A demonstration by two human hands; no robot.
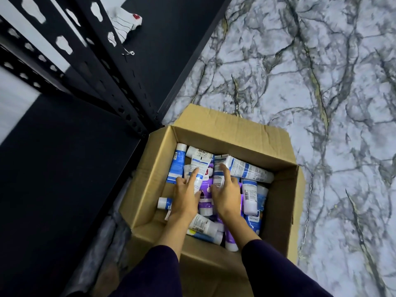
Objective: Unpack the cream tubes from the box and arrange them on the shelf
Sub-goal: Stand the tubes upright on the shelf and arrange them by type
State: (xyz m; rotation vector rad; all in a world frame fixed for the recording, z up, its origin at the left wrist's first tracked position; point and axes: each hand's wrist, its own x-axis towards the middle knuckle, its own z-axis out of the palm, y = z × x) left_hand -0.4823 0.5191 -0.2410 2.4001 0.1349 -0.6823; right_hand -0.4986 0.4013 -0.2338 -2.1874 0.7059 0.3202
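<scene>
We see the cream tubes (216, 189), white, blue and purple, heaped loose inside the open cardboard box (282, 211), which sits on the marbled floor (321, 82) against the corner of the black metal shelf (64, 168). Both hands reach into the heap: the left hand (186, 196) curls round a white-and-blue tube with its forefinger stretched along it, and the right hand (226, 192) presses on another tube, though whether it grips we cannot tell.

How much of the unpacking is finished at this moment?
Done: only the box is open. In hand: the left hand and right hand each grip a tube among the pile. Left: many tubes remain inside; no tube shows on the visible shelf.
</scene>
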